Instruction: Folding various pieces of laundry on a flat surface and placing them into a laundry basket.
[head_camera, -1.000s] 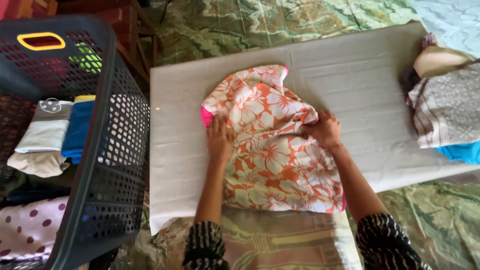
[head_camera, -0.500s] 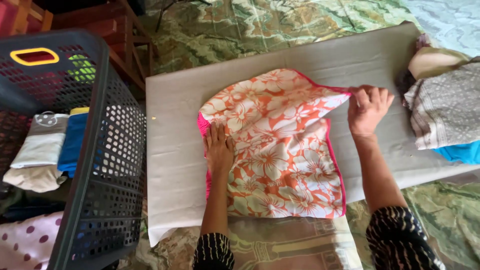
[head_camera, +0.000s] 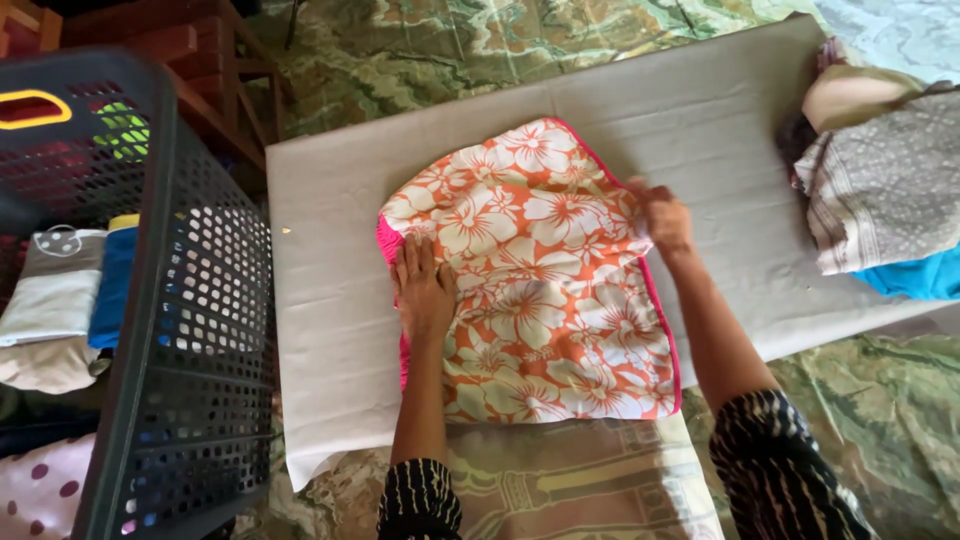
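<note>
Orange floral cloth (head_camera: 530, 280) with pink trim, spread flat mid-pad (head_camera: 330, 330), long axis near-to-far. Left hand (head_camera: 424, 288) flat on left edge, fingers (head_camera: 418, 256) together, extended, pressing down, gripping nothing. Right hand (head_camera: 662, 217) at far-right edge, fingers pinched on the pink hem. Cloth thus lies between the hands, its bulk left of and nearer than the right hand. Both hands touching; right one holds the free edge. Dark basket (head_camera: 190, 330) left of pad, well apart; folded pile (head_camera: 880, 190) far right.
</note>
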